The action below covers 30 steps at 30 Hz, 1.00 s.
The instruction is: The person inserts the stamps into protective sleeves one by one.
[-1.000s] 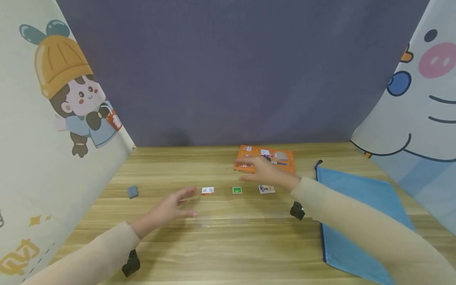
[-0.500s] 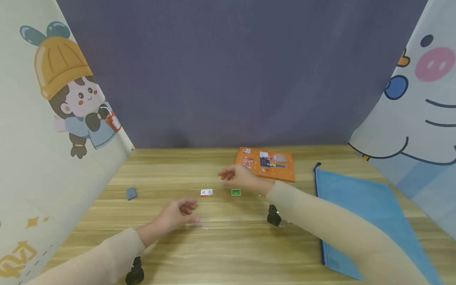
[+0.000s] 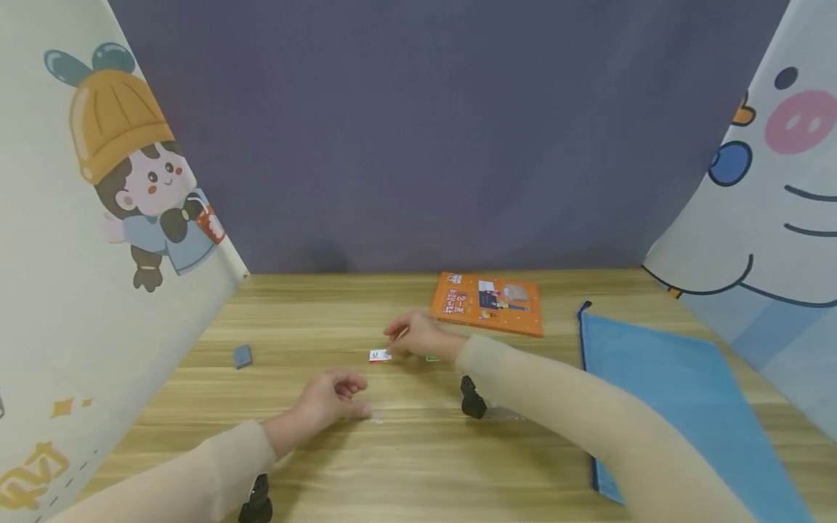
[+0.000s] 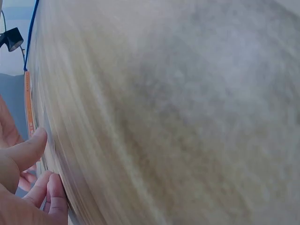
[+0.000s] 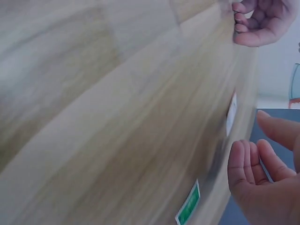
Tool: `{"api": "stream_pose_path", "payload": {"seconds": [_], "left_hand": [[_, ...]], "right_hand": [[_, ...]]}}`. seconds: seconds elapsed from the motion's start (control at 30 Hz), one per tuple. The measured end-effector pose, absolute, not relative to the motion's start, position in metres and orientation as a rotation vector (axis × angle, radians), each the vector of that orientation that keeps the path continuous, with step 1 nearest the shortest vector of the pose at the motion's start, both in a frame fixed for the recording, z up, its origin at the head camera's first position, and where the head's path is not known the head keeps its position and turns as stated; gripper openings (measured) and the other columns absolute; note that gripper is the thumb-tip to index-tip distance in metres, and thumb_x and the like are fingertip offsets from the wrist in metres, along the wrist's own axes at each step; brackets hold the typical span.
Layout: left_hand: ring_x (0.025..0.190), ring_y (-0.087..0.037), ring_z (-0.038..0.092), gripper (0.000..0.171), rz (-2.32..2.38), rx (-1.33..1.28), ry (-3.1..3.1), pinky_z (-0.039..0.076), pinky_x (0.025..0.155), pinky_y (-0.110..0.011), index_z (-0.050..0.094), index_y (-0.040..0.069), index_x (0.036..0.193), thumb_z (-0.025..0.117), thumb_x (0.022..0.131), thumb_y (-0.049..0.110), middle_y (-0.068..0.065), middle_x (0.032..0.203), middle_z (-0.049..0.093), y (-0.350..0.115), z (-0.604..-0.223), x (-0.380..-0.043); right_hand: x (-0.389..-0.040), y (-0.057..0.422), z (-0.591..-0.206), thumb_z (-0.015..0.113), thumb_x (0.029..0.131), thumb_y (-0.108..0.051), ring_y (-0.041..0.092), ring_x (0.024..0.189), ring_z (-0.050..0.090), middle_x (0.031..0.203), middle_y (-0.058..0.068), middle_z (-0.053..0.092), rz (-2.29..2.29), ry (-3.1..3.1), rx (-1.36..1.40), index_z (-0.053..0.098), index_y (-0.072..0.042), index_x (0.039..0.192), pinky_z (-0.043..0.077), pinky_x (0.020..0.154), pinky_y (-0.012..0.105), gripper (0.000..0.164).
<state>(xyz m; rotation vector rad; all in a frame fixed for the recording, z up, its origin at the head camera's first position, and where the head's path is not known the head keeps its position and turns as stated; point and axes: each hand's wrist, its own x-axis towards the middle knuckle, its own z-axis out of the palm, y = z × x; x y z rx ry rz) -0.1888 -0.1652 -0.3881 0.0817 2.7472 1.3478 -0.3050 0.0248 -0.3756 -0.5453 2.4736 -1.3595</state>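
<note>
My right hand [image 3: 418, 335] hovers over the table, fingertips right at the edge of a small white card [image 3: 378, 356] with a red strip. In the right wrist view its thumb stands apart from its bent fingers [image 5: 241, 159], with nothing between them. A small green card [image 5: 189, 206] lies beneath this hand, mostly covered by it in the head view. Lower and to the left, my left hand [image 3: 327, 402] rests loosely bent close over the wood, holding nothing. By its thumb tip lies a clear, film-like piece [image 3: 378, 418]. My right forearm hides the place where a third card lay.
An orange box [image 3: 487, 303] with printed pictures lies at the back. On the right is a blue mesh zip pouch [image 3: 667, 385], partly under my right sleeve. A small grey-blue block [image 3: 243, 357] sits at the left. A dark partition [image 3: 445, 138] stands behind the table.
My right hand has moved left and down from the orange box toward the white card, uncovering the box. My left hand has shifted slightly right and lower, its fingers bending more.
</note>
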Motion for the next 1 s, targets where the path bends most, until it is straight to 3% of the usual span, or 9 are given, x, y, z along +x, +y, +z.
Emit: {"api": "stream_pose_path", "payload": {"seconds": [0.33,0.8,1.0], "left_hand": [[0.079,-0.014,0.056,0.034,1.329,0.105,2.825,0.049,0.068,-0.022,0.069,0.004,0.091,0.088,0.063,0.003,-0.004,0.088,0.063,-0.161,-0.393,-0.189],[0.076,-0.015,0.055,0.029,1.273,0.094,2.880,0.049,0.068,-0.025,0.070,0.006,0.086,0.087,0.063,0.003,-0.003,0.087,0.063,-0.159,-0.397,-0.186],[0.078,-0.016,0.054,0.026,1.257,0.086,2.886,0.049,0.068,-0.026,0.070,0.007,0.085,0.086,0.065,0.005,-0.004,0.088,0.061,-0.159,-0.393,-0.185]], "right_hand": [[-0.304,0.015,-0.386,0.085,0.070,-0.006,0.014,0.086,0.060,0.096,0.006,0.068,-1.264,2.615,-0.489,0.070,-0.003,0.100,0.054,0.083,0.026,0.034],[-0.304,0.008,-0.388,0.085,0.069,-0.003,0.011,0.076,0.054,0.088,0.009,0.068,-1.203,2.659,-0.519,0.072,-0.003,0.093,0.048,0.074,0.021,0.028],[-0.306,0.008,-0.387,0.084,0.070,-0.004,0.009,0.071,0.053,0.081,0.004,0.066,-1.158,2.661,-0.552,0.073,-0.002,0.091,0.046,0.064,0.016,0.024]]}}
